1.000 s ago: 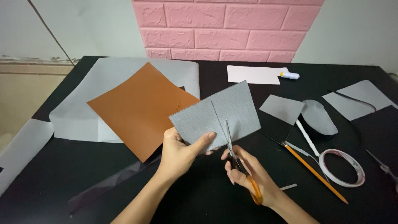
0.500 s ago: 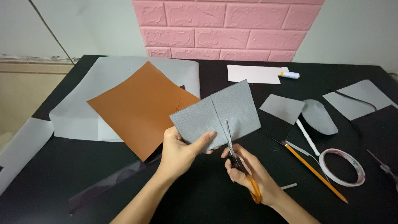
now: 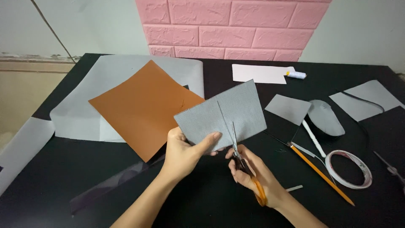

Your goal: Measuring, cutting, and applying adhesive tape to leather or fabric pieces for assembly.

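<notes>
While the black table fills most of the view, a pale grey sheet lies across its far left part, and a brown sheet rests on top of that, turned cornerwise. A pink brick panel stands on the wall behind.

Grey felt piece: held up above the table centre, just right of the brown sheet's near corner. A straight cut line runs from its top edge down toward the lower edge.

Left hand: pinches the felt's lower edge, thumb laid flat on the front face, fingers behind. Firm hold on the felt.

Right hand: closed around the orange handles of the scissors. Blades point up into the felt along the cut line and are nearly together; blade tips sit on the felt surface.

Right half of the table, well apart from the hands: two loose grey offcuts, an oval grey piece, a white paper slip with a glue stick at its end, a roll of tape, an orange pencil, a white pen.
</notes>
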